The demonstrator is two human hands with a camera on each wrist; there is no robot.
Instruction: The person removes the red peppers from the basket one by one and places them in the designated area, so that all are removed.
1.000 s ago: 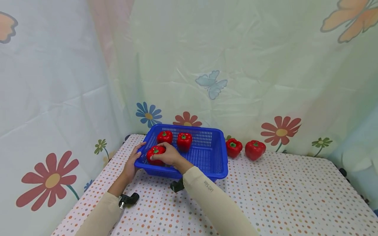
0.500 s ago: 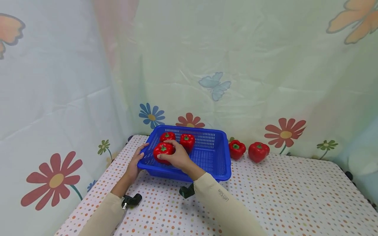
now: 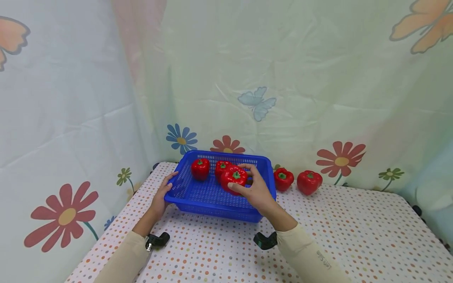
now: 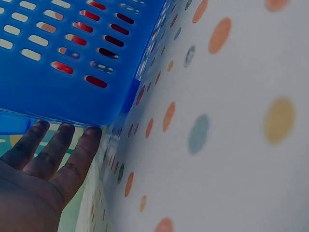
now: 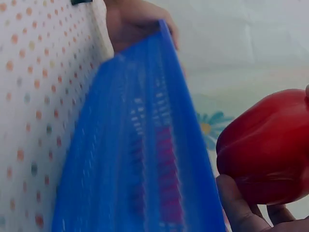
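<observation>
Over the right half of the blue plastic basket [image 3: 212,206], my right hand [image 3: 260,192] grips a red bell pepper [image 3: 233,179] between thumb and fingers. The right wrist view shows this bell pepper [image 5: 265,150] above the basket rim. My left hand [image 3: 161,196] holds the basket's left rim, thumb on top; in the left wrist view its fingertips [image 4: 91,135] meet the basket's edge from outside. Inside the basket, a red bell pepper [image 3: 200,169] sits at the back left. Another bell pepper [image 3: 221,166] beside it is partly hidden by the held one.
Two more red peppers, one nearer [image 3: 283,179] and one farther right [image 3: 309,182], stand on the dotted tablecloth [image 3: 339,232] right of the basket. A patterned curtain [image 3: 301,78] rises behind the table, and another falls along its left side.
My right hand has lifted the bell pepper from the basket's front left and carried it to the right. The left hand stays on the rim; the head view has shifted slightly.
</observation>
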